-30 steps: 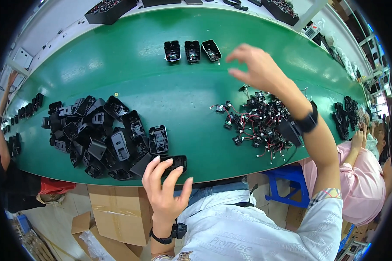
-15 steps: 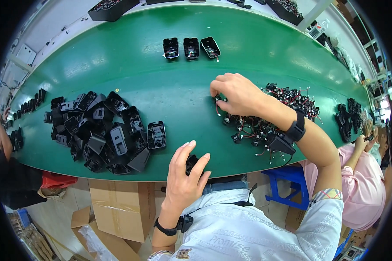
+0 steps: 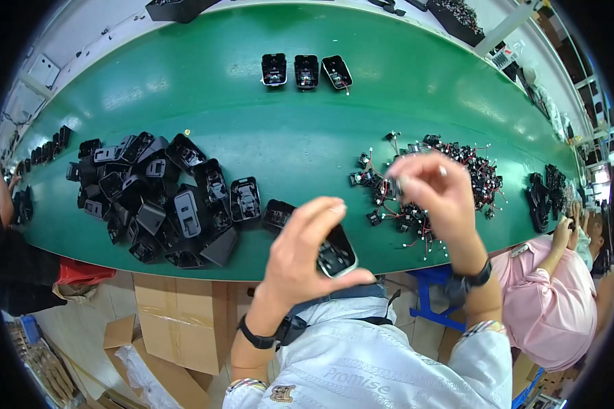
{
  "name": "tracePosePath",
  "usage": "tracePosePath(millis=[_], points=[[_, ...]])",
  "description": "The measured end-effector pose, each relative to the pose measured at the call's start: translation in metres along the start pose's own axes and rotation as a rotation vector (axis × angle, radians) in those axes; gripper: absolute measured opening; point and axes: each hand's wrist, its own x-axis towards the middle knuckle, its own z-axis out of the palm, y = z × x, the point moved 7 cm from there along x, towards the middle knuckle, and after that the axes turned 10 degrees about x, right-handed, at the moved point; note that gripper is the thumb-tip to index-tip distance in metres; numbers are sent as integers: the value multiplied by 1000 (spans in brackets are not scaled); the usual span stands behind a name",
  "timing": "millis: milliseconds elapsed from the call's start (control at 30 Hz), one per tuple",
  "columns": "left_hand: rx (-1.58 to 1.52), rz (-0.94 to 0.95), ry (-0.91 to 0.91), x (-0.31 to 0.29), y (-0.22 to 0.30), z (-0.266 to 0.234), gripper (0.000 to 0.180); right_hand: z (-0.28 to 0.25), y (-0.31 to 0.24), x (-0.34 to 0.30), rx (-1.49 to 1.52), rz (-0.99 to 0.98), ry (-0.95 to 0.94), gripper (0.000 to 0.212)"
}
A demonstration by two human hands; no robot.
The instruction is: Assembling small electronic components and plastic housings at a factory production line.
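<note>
My left hand (image 3: 290, 262) curls around a black plastic housing (image 3: 338, 253) at the table's near edge, fingers above and thumb below; the housing's open side faces up. Another black part (image 3: 278, 213) shows behind these fingers, partly hidden. My right hand (image 3: 440, 194), somewhat blurred, pinches a small dark part (image 3: 396, 192) between thumb and fingertips. Below and behind it spreads a pile of small black parts with red and black wires and white connectors (image 3: 481, 170). Left of my left hand, one open housing (image 3: 245, 199) lies beside a heap of black housings (image 3: 153, 194).
Three housings with wired parts inside (image 3: 306, 73) stand in a row at the far side of the green table (image 3: 225, 88). More black parts (image 3: 548, 194) lie at the right. Co-workers sit at both ends. Cardboard boxes (image 3: 177, 320) and a blue stool (image 3: 433, 300) stand below the near edge.
My right hand has drawn back toward me and to the right with the small dark part. My left hand has moved right and closed around the housing. Another black part now shows behind it.
</note>
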Motion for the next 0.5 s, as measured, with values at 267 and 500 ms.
tracePosePath(millis=[267,500], points=[[-93,-230,-208,-41,-9,43,101,38,26,-75,-426,-192,-124,20],[227,-222,-333,-45,-7,38,99,37,50,-86,-395,-234,-59,24]])
